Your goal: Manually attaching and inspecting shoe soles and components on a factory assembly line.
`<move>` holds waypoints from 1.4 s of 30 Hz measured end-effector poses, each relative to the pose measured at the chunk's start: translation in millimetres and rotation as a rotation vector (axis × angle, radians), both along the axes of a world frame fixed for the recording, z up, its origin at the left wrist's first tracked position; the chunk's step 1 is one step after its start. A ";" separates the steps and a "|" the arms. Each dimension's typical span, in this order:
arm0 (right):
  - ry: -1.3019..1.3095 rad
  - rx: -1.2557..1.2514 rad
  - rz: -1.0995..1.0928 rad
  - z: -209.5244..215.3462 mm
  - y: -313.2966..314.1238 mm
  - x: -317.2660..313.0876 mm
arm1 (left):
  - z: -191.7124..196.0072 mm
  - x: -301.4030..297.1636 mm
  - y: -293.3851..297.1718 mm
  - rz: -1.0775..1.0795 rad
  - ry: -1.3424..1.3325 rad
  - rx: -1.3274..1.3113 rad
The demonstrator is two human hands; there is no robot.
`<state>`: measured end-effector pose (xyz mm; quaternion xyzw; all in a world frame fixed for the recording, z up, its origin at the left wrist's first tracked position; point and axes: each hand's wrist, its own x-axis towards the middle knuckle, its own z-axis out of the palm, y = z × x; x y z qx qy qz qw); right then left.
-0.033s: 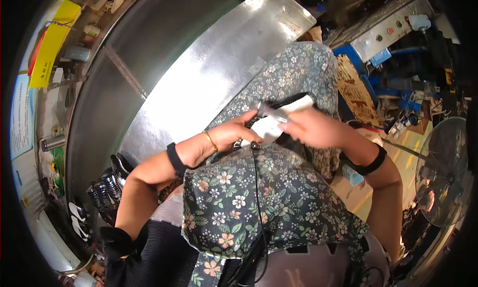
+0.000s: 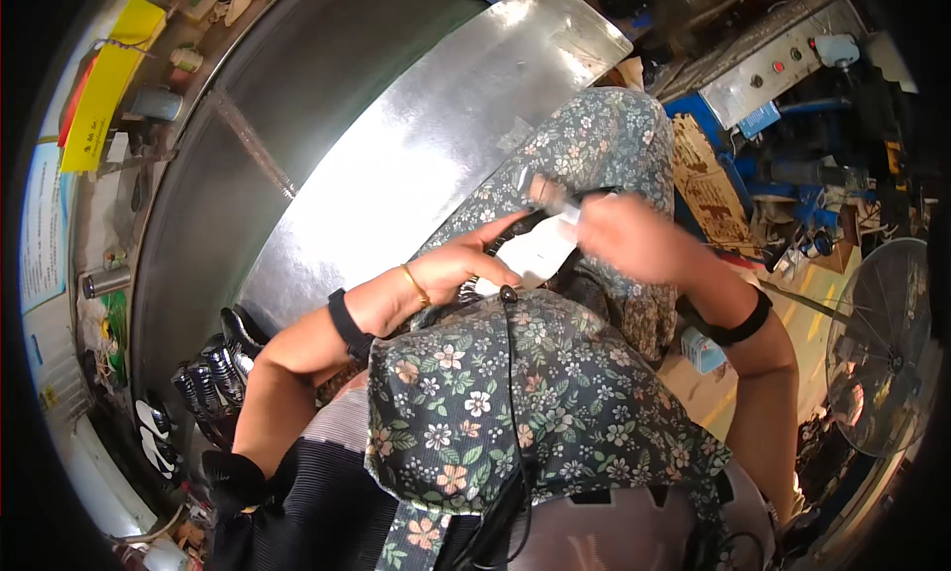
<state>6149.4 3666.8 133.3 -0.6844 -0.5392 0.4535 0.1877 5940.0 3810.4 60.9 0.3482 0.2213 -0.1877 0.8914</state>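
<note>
Across my lap, on a dark floral apron (image 2: 475, 403), lies a black shoe with its white underside (image 2: 530, 257) turned up. My left hand (image 2: 471, 262) grips the shoe's near left end, thumb and fingers at its edge. Above its far right end, my right hand (image 2: 634, 242) is closed round a short tool that looks like a hammer (image 2: 551, 195). Motion smears the tool and the right hand, so the tool's exact shape is unclear. The tool's head hangs over the far edge of the shoe, apparently apart from it. My right hand hides part of the shoe.
A shiny metal plate (image 2: 357, 175) slopes along a dark conveyor belt (image 2: 253, 105) on the left. Several black shoes (image 2: 218, 363) stand on the belt beside my left arm. A fan (image 2: 887, 353) is at the right, below a control box (image 2: 778, 66) with buttons.
My right hand and the hammer-like tool have lifted slightly away from the shoe, showing more of its white underside. The left hand stays almost in place.
</note>
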 end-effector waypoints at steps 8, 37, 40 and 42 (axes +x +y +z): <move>-0.679 0.305 -0.716 -128.7 117.5 119.4 | 82.0 -36.7 37.3 0.255 -0.249 0.883; 1.119 0.856 -0.995 30.5 -88.3 81.0 | 91.9 55.3 -21.1 -0.055 -1.046 1.788; 0.233 0.806 -1.156 64.8 -164.9 151.4 | 56.2 18.8 -10.9 -0.036 -0.709 1.828; -0.292 0.822 -1.259 82.0 -231.8 198.4 | 32.2 11.3 -7.5 -0.066 -0.647 1.809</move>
